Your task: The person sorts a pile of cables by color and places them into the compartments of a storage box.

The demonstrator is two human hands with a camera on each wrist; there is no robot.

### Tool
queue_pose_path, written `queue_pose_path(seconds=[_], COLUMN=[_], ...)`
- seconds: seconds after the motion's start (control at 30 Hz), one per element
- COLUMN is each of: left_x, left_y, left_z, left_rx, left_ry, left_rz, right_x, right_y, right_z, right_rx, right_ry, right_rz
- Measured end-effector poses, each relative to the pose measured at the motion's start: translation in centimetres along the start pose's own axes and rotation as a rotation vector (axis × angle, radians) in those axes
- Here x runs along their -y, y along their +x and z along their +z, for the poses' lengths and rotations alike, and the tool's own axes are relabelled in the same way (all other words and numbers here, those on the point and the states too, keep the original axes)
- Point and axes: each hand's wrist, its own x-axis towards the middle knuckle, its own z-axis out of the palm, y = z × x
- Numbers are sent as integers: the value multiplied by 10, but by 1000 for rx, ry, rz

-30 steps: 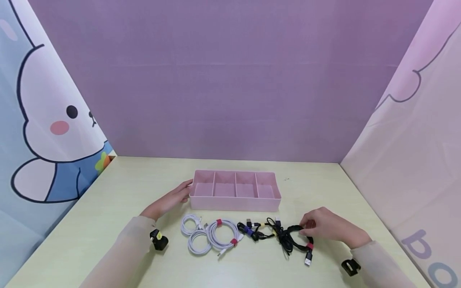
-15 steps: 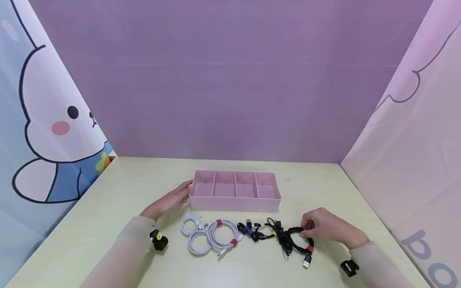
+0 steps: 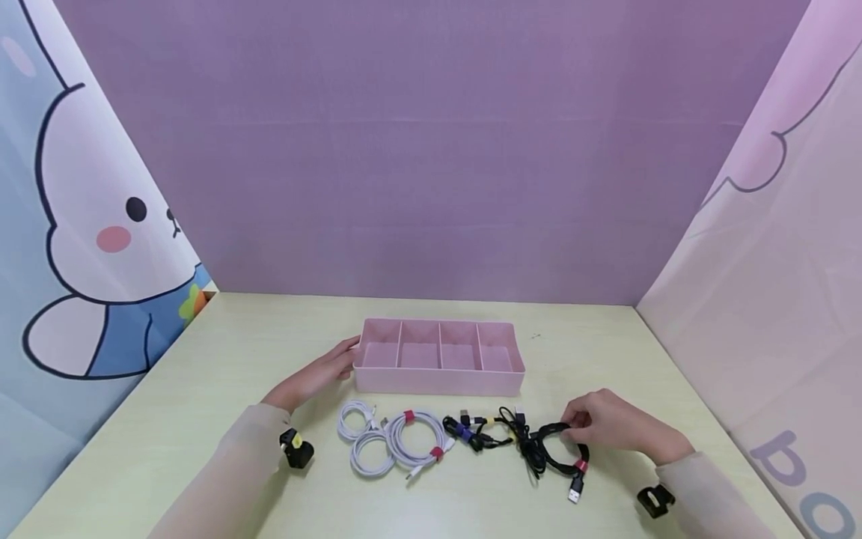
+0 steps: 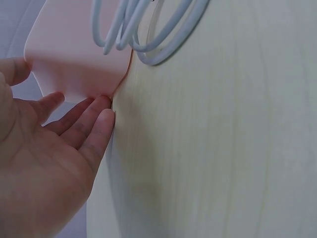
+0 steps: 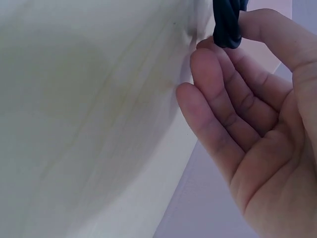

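So, going by the head cam, I'd call this early days. Everything's placed around the pink box. All four compartments look bare as far as that angle goes, and every cable is outside. White cables lie in front of the box, mostly toward its left half. Other black cables are in front of it, toward its right end. The only thing in hand is the black coil, out past the box's front right corner, so my read is that the grab is done and everything else is left.

Grip check: right hand has the coil in a narrow thumb-side pinch. Left hand isn't clamped on anything; its fingers just touch the box's left end, probably to steady it.

The wrist cams add stuff. The right one shows the thumb on the coil and the other fingers loose underneath, which the head cam mostly hides. But it misses the red tie and the plug. The left one shows fingertips down by the box's lower edge, but no compartments. Can't tell if the coil is fully off the table.
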Motion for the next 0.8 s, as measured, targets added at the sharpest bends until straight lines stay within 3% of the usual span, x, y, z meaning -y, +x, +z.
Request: queue_pose_path(seconds=[0.4,0.8], left_x=[1,-4], left_y=[3,4], left_z=[1,2], left_rx=[7,7], left_ry=[-2,10], left_rz=[9,12], right_x=[-3,0], right_y=[1,0], right_z=[-6,-12], right_rx=[-28,-39], right_ry=[-4,5], right_rz=[-86,-87])
